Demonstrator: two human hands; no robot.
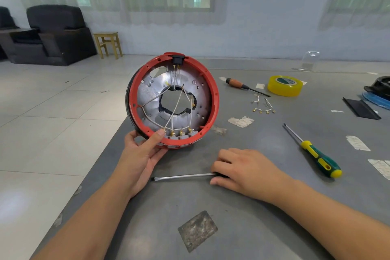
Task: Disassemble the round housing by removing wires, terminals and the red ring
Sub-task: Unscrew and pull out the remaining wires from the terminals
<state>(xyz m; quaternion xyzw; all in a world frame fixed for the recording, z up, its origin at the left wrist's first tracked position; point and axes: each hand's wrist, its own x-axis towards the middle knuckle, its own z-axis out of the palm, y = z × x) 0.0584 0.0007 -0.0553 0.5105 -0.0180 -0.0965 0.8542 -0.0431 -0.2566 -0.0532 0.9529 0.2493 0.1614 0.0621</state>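
Items I log, largest first. Grey table point(263, 207): fills lower right of frame. Round housing point(173, 101) with red ring point(214, 88): centre frame, stood on edge; white wires point(176, 103) cross inside. My left hand point(143, 154): grips its lower rim, thumb on the ring. My right hand point(242, 170): fingers curled over a flat screwdriver point(183, 176), lower centre. Yellow tape roll point(285, 85): upper right. Green-yellow screwdriver point(316, 154): right. Removed wires point(263, 105): right of housing.
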